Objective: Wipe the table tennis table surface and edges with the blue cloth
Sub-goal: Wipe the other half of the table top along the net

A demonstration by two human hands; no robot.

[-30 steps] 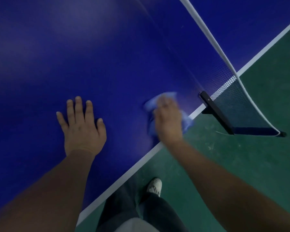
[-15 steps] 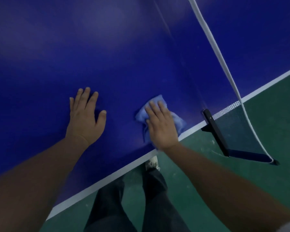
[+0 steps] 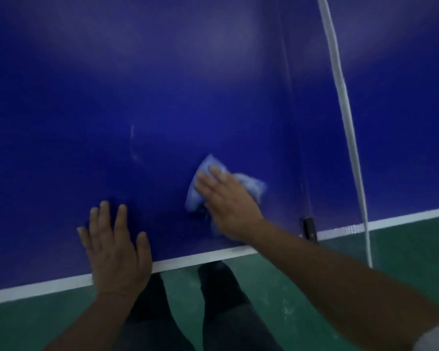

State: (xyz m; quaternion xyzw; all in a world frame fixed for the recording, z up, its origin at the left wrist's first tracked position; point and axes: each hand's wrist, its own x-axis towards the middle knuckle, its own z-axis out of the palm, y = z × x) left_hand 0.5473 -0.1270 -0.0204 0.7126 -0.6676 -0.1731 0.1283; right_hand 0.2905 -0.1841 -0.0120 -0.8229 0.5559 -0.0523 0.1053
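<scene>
I see a smooth, faintly glossy table, soft crumpled blue cloth, scuffed matt green floor

Right hand: flat on the blue cloth, fingers straight, pressing it to the table near the white edge line.
Left hand: palm down on the table, fingers spread, heel over the edge line.
Net: right of the cloth.
Floor: green.
Legs: 2, dark trousers, below the edge.
</scene>
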